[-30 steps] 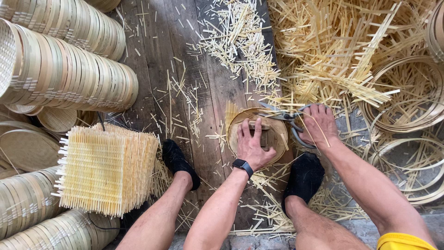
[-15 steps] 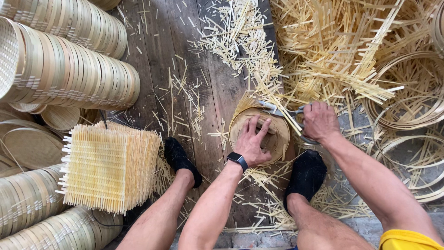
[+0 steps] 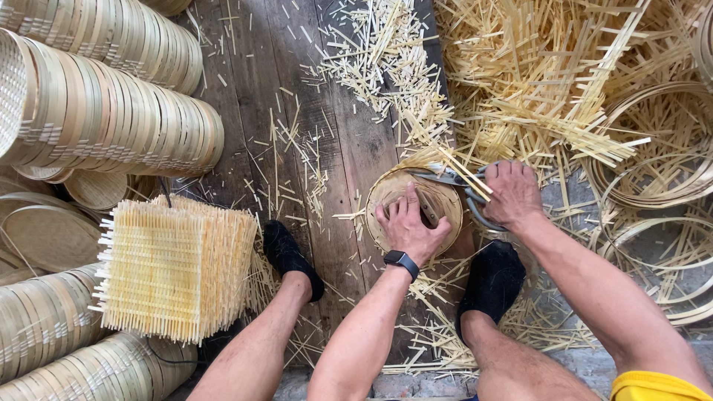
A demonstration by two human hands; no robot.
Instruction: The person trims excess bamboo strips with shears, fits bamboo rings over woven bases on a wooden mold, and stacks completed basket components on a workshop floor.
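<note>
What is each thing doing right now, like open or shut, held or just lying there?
Left hand: pressed flat on the round bamboo piece.
Right hand: shut on the shears.
Shears: held, blades at the round piece's top edge.
Round bamboo piece: lying flat on the wooden floor.
Square mats: stacked.
Round trays: stacked in rows on their sides.
Bamboo strips: scattered loose.

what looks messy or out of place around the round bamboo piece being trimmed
Loose bamboo strip offcuts litter the plank floor. The left hand presses the round woven piece while the right hand works shears.
</note>
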